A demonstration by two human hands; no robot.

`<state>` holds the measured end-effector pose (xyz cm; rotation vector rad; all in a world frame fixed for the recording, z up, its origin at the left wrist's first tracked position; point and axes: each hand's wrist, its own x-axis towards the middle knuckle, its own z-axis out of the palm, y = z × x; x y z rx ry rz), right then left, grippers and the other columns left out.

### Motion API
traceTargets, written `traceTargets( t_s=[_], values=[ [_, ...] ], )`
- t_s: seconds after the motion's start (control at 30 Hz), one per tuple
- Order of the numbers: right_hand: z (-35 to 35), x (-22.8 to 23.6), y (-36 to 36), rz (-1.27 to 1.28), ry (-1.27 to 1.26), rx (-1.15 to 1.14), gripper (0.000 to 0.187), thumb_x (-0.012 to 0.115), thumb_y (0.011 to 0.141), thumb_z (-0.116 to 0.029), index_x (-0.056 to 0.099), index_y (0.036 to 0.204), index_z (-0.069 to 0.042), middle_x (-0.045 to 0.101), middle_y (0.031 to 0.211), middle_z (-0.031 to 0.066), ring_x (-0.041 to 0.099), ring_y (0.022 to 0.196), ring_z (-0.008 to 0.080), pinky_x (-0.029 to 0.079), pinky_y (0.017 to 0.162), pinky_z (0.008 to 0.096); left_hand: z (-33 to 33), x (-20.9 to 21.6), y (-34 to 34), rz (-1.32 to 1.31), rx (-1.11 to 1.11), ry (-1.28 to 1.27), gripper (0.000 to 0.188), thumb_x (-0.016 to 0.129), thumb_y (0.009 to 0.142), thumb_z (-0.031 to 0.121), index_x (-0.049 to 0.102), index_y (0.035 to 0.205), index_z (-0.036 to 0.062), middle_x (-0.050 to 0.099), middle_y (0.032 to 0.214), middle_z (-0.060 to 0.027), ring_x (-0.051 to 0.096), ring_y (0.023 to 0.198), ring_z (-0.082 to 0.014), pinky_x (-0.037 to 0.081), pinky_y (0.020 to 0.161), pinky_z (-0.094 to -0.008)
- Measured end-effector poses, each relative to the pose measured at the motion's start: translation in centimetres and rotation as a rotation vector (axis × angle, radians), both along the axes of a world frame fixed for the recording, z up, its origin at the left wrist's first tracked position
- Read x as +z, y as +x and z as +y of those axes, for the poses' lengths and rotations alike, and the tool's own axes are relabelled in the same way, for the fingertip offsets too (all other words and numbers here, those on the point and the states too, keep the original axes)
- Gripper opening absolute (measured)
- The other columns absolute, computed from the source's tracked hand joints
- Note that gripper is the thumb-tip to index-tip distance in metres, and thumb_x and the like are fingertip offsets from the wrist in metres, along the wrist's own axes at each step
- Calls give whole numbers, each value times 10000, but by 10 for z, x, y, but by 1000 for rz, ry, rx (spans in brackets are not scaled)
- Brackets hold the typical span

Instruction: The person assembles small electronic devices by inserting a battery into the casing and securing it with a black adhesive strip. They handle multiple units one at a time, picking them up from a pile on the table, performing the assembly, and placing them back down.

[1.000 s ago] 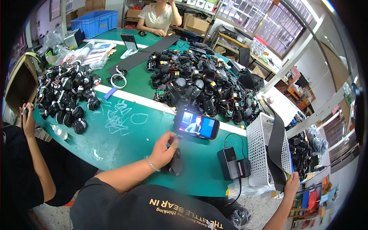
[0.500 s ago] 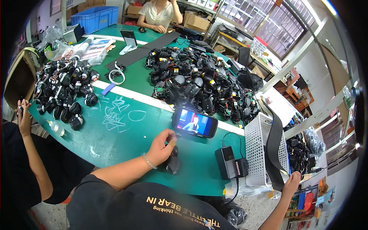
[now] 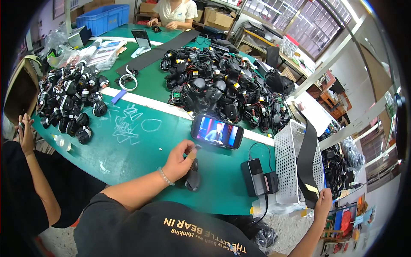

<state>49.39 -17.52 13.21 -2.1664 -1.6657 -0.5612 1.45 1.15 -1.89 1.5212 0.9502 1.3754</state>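
Note:
My left hand (image 3: 180, 162) is over the near part of the green table, fingers closed in a pinch; what sits between the fingertips is too small to make out. Just below those fingers is a small dark rounded device (image 3: 192, 179), partly hidden by the hand. At the right, my right hand (image 3: 324, 200) grips the lower end of a long black flat strip (image 3: 306, 158), which runs over a white perforated basket (image 3: 283, 165). A pale yellow patch shows on the strip beside the fingers. Beyond my left hand a phone (image 3: 217, 132) lies with a lit video.
A large heap of black devices with wires (image 3: 222, 85) covers the table's middle. Another pile (image 3: 70, 100) sits left, near a small bottle (image 3: 62, 142). A black boxy device with a cable (image 3: 253, 176) stands beside the basket. Other people are at the left and far side.
The person across the table has lowered a raised hand to the tabletop. Near my right hand the strip has turned slightly, showing more of the yellow patch. My left hand stays almost still.

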Motion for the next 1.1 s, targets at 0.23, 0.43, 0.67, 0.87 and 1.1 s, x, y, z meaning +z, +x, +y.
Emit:
traceTargets(
  t_s=[0.23, 0.43, 0.67, 0.87, 1.1],
  values=[
    [-8, 13, -35, -61, -170, -11, 43, 481, 821, -19, 467, 797, 15, 487, 811, 186, 504, 784, 368, 403, 688, 419, 0, 1, 0, -1, -13, -4, 137, 556, 886, 124, 500, 903, 1, 451, 735, -27, 418, 698, -110, 400, 668, -256],
    [-19, 10, -56, -21, -219, -23, 41, 478, 836, -24, 481, 830, 16, 538, 864, 180, 519, 828, 368, 411, 725, 414, 1, 2, 5, -16, -22, -25, 125, 543, 895, 114, 487, 909, 3, 445, 739, -18, 409, 701, -103, 395, 664, -247],
    [-27, -12, -27, 122, -76, 73, 195, 481, 902, -64, 583, 1022, 52, 612, 977, 170, 581, 928, 288, 428, 860, 343, 0, -12, -5, 151, 58, 4, 146, 545, 897, 136, 514, 996, 33, 524, 852, -48, 496, 776, -125, 452, 736, -290],
    [-35, -1, -61, 174, -221, -68, 301, 519, 892, -218, 611, 1038, 30, 616, 1015, 212, 586, 949, 299, 439, 897, 406, 2, -4, -1, 11, 2, 90, 150, 531, 895, 141, 501, 960, 10, 523, 828, -85, 494, 767, -170, 432, 718, -310],
    [-28, 3, -96, 28, -109, -157, 247, 496, 863, -122, 643, 951, 56, 637, 905, 229, 605, 867, 362, 471, 807, 400, 2, -4, -5, -4, 41, 85, 139, 536, 889, 125, 480, 936, 6, 494, 786, -83, 471, 719, -161, 427, 685, -313]
  ],
)
